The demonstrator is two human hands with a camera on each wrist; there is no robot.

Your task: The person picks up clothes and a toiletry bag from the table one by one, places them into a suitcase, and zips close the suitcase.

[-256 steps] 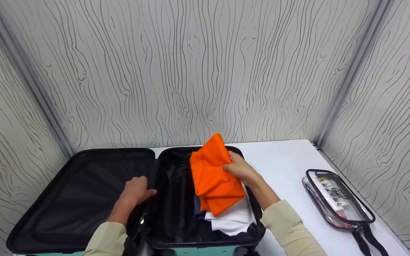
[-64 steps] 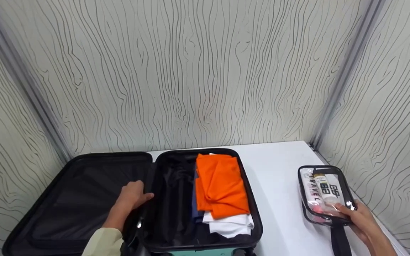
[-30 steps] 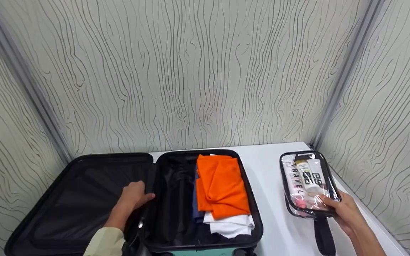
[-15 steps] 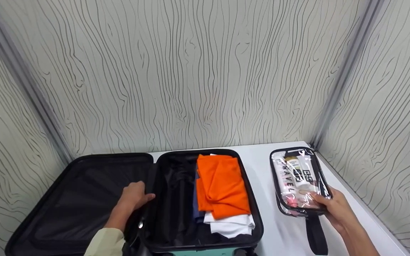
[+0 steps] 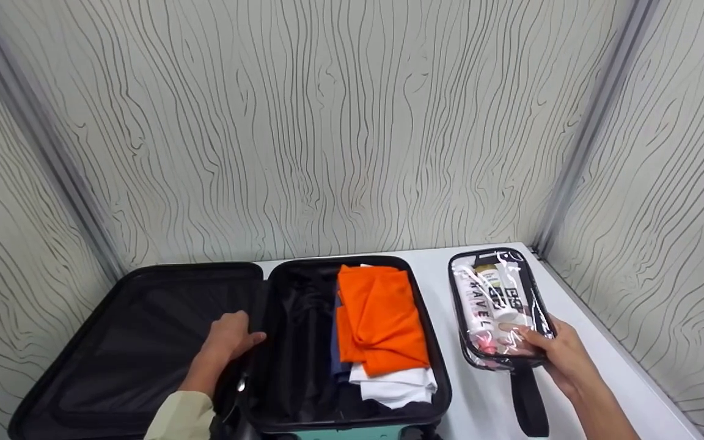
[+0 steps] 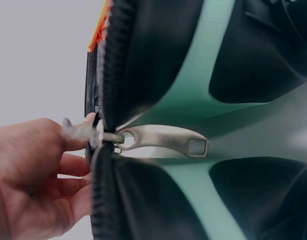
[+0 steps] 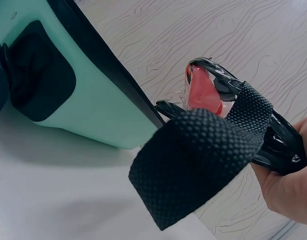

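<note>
A suitcase (image 5: 442, 354) with black lining and a mint shell (image 7: 108, 120) lies unfolded. Its right half holds a folded orange garment (image 5: 382, 318) over white clothes (image 5: 396, 391) and something dark blue (image 5: 340, 348). At the inner edge between the halves rests my left hand (image 5: 227, 342), thumb out, fingers loosely bent. Beside the suitcase, my right hand (image 5: 563, 354) grips the near right corner of a clear toiletry pouch (image 5: 477, 360), thumb on top. White tubes and a pink-capped item (image 5: 483, 342) show through the plastic. The pouch's black strap (image 7: 193, 160) dangles underneath.
A metal zipper pull (image 6: 163, 140) hangs at the front of the suitcase hinge. The white table (image 5: 468, 391) runs along the right side. Patterned panels (image 5: 352, 122) enclose the back and both sides.
The orange garment, earlier in my right hand, now lies on the white clothes. My right hand has taken the pouch and carried it left towards the suitcase. My left hand has stayed put.
</note>
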